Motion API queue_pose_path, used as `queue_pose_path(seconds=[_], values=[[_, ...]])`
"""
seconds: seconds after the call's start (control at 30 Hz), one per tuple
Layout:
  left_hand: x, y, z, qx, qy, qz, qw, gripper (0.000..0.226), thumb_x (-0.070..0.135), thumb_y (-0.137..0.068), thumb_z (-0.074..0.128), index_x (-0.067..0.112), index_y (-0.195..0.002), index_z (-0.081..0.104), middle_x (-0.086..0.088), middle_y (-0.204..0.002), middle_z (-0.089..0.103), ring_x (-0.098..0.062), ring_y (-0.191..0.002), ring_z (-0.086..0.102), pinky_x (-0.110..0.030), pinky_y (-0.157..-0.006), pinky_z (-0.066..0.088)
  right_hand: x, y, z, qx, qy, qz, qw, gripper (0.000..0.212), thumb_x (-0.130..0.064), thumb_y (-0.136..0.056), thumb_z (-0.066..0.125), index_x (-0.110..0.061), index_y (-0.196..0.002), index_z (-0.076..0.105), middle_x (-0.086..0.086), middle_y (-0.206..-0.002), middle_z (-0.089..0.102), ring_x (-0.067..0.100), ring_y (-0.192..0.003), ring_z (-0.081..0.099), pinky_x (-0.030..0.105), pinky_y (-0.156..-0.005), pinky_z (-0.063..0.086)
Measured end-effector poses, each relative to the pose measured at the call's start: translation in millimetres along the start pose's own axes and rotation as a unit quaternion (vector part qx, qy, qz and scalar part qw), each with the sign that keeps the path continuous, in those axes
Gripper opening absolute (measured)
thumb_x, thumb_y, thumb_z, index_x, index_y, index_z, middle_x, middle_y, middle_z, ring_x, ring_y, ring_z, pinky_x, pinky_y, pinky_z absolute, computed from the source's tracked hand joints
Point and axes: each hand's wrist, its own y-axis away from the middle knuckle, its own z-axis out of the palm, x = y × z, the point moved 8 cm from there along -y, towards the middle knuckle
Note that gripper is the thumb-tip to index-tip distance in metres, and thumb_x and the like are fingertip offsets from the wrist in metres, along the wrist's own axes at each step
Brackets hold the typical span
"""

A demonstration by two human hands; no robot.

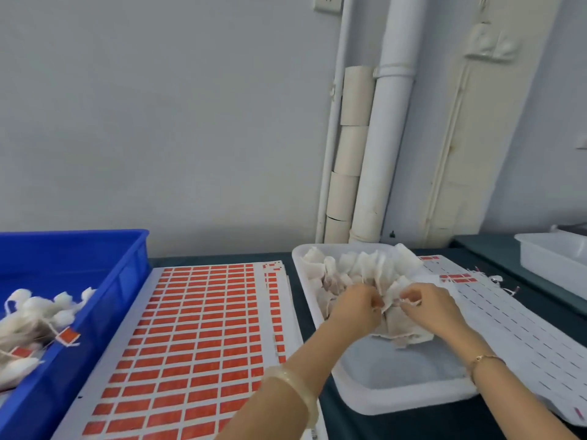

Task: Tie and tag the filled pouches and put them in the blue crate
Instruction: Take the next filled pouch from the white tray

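White tray [397, 398], right side of tabletop [301, 312]: pinched the filled pouch [394, 296] at its mouth with left grip [355, 308] and right grip [428, 304], fingers curled on it. Likely required an even, opposed pull, mouth kept bunched. Sat well apart from blue crate [95, 271], far left.

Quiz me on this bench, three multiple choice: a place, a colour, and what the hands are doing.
1. The crate sits: A left of the tag sheet; B right of it; C on it.
2. Its tags are: A green; B red; C blue.
3. The left hand and right hand: A lie flat; B pinch a pouch over the tray; C peel a tag.
Key: 1 A, crate borders the sheet's left edge. 2 B, red rectangles in rows. 3 B, both pinch it above the tray.
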Motion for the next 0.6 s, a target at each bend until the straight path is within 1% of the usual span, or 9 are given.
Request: queue_pose_path(seconds=[0.07, 0.17, 0.23, 0.3, 0.37, 0.43, 0.5, 0.57, 0.6], values=[[5, -14, 22, -0.036, -0.030, -0.009, 0.999, 0.027, 0.006, -0.089, 0.054, 0.007, -0.112, 0.067, -0.013, -0.118, 0.063, -0.031, -0.109, 0.059, -0.039, -0.095, 0.048, 14, -5, -2, 0.022, 0.034, 0.013, 0.999, 0.025, -0.018, -0.082, 0.064, -0.029, -0.104, 0.067, -0.003, -0.111, 0.067, 0.017, -0.092, 0.058, 0.026, -0.068, 0.041], [8, -30, 47, -0.073, -0.061, -0.027, 0.995, 0.034, 0.005, -0.088, 0.053, 0.006, -0.122, 0.060, -0.015, -0.125, 0.058, -0.033, -0.116, 0.054, -0.039, -0.098, 0.046, 20, -7, -8, 0.061, 0.070, 0.001, 0.996, 0.038, -0.012, -0.079, 0.062, -0.026, -0.115, 0.064, 0.002, -0.117, 0.063, 0.023, -0.104, 0.055, 0.030, -0.071, 0.043], [10, -38, 59, -0.082, -0.049, -0.031, 0.995, 0.039, 0.003, -0.089, 0.052, 0.003, -0.129, 0.053, -0.018, -0.129, 0.055, -0.034, -0.120, 0.051, -0.038, -0.099, 0.045, 23, -7, -12, 0.093, 0.102, 0.008, 0.990, 0.046, -0.013, -0.079, 0.062, -0.020, -0.124, 0.058, 0.009, -0.125, 0.057, 0.028, -0.113, 0.047, 0.034, -0.082, 0.043], [14, -45, 67, -0.083, -0.021, -0.037, 0.996, 0.040, 0.001, -0.090, 0.049, 0.000, -0.130, 0.049, -0.019, -0.130, 0.054, -0.035, -0.121, 0.050, -0.038, -0.099, 0.043, 30, -8, -16, 0.111, 0.132, 0.045, 0.984, 0.055, -0.017, -0.080, 0.062, -0.015, -0.133, 0.047, 0.014, -0.132, 0.050, 0.031, -0.118, 0.042, 0.036, -0.092, 0.039], [17, -51, 72, -0.077, 0.005, -0.040, 0.996, 0.038, 0.002, -0.091, 0.047, -0.002, -0.129, 0.048, -0.021, -0.130, 0.053, -0.036, -0.121, 0.049, -0.038, -0.098, 0.041, 36, -9, -19, 0.116, 0.146, 0.084, 0.979, 0.055, -0.020, -0.083, 0.062, -0.010, -0.134, 0.043, 0.015, -0.131, 0.049, 0.032, -0.117, 0.043, 0.036, -0.092, 0.039], [21, -57, 78, -0.079, 0.022, -0.033, 0.996, 0.036, 0.006, -0.093, 0.046, -0.002, -0.127, 0.049, -0.022, -0.129, 0.054, -0.038, -0.121, 0.049, -0.040, -0.097, 0.039, 38, -9, -21, 0.116, 0.166, 0.107, 0.973, 0.044, -0.019, -0.086, 0.060, -0.007, -0.126, 0.046, 0.015, -0.124, 0.054, 0.031, -0.112, 0.047, 0.034, -0.090, 0.040], [23, -62, 87, -0.089, 0.016, -0.031, 0.995, 0.041, 0.012, -0.096, 0.044, 0.002, -0.136, 0.044, -0.018, -0.136, 0.051, -0.035, -0.126, 0.045, -0.040, -0.101, 0.036, 40, -9, -24, 0.137, 0.147, 0.111, 0.973, 0.036, -0.013, -0.087, 0.059, -0.003, -0.121, 0.050, 0.016, -0.118, 0.059, 0.032, -0.109, 0.049, 0.035, -0.087, 0.042], [25, -66, 96, -0.093, 0.023, -0.035, 0.995, 0.048, 0.014, -0.099, 0.040, 0.008, -0.146, 0.034, -0.013, -0.144, 0.046, -0.030, -0.132, 0.041, -0.033, -0.102, 0.031, 42, -8, -25, 0.170, 0.060, 0.099, 0.979, 0.037, -0.006, -0.085, 0.060, 0.000, -0.121, 0.053, 0.020, -0.109, 0.062, 0.035, -0.102, 0.054, 0.036, -0.080, 0.043], [26, -67, 98, -0.091, 0.031, -0.034, 0.995, 0.050, 0.013, -0.099, 0.039, 0.010, -0.148, 0.032, -0.012, -0.145, 0.045, -0.029, -0.133, 0.040, -0.031, -0.101, 0.031, 44, -8, -25, 0.184, 0.015, 0.092, 0.979, 0.038, -0.003, -0.085, 0.058, 0.000, -0.123, 0.053, 0.020, -0.104, 0.064, 0.035, -0.098, 0.056, 0.035, -0.076, 0.043]])
